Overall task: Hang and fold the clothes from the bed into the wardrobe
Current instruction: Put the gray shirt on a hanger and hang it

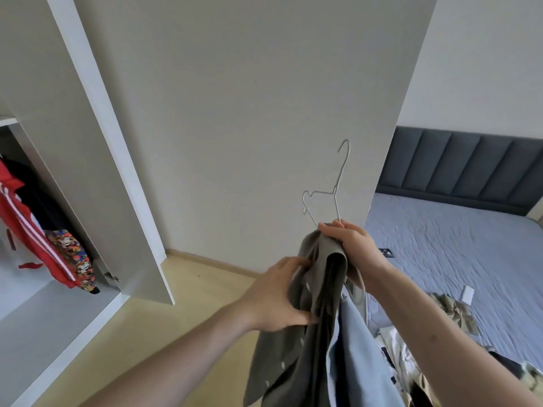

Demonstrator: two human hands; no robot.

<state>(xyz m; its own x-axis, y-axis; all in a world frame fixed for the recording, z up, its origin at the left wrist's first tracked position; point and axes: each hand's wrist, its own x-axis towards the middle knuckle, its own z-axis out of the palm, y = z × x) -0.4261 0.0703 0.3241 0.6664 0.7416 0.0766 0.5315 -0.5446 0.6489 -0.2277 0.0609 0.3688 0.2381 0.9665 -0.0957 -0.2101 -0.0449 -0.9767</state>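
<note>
- Here, I am looking down at my two bare arms reaching out in front of a plain pale wall (235,113).
- My right hand (357,248) is gripping the top of a grey-green garment (311,318) together with the lower part of a thin wire hanger (329,195), fingers curled round both; the hanger's hook is pointing upward.
- My left hand (279,298) is pinching a fold of the same garment lower down, thumb and fingers closing on the cloth.
- The garment is hanging between my hands, with a light blue piece of clothing (358,356) draping just beside it.
- To my left, the wardrobe (73,142) is standing with its door open, and a red jacket with white stripes (26,224) is hanging inside next to a patterned item (76,254).
- To my right, the bed (455,245) is lying under a blue-grey cover with a dark padded headboard (470,168); more loose clothes (452,312) are lying on its near edge.
</note>
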